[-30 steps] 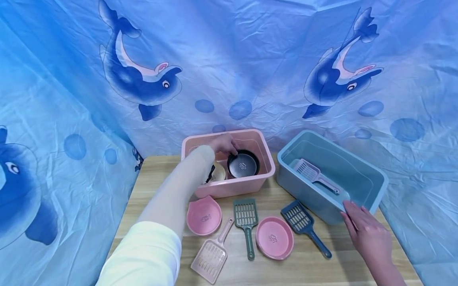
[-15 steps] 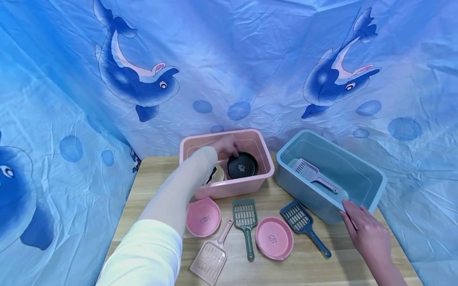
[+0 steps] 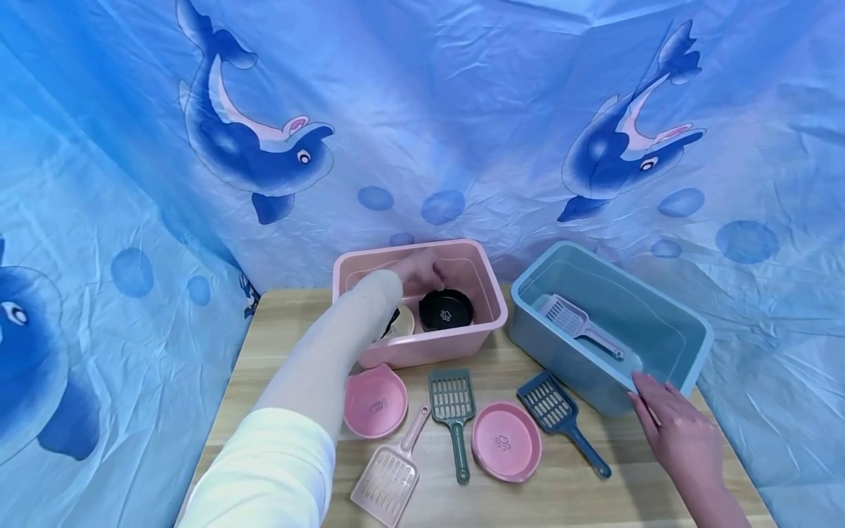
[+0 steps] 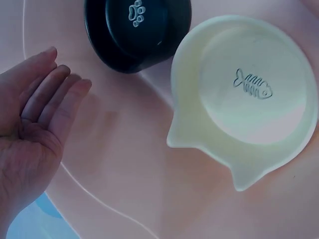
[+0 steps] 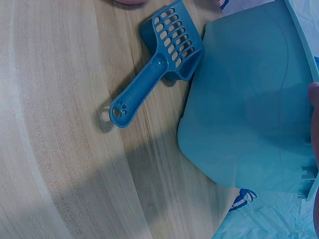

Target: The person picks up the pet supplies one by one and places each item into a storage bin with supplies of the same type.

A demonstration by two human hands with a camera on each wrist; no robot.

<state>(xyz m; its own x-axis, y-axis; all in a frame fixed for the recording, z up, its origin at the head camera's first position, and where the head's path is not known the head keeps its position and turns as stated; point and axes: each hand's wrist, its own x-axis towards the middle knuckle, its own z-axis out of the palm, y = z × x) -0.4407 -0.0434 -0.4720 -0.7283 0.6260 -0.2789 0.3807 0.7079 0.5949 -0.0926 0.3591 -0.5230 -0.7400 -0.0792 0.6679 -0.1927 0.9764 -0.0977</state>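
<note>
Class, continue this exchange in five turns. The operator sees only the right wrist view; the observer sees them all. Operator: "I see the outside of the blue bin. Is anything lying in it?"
Observer: Yes, a lilac scoop lies inside the blue bin.
Operator: And where is the left hand?
Observer: It is inside the pink bin.
Operator: Is it gripping something there?
Observer: No; in the left wrist view it holds nothing, with a gap between it and the black bowl.
</note>
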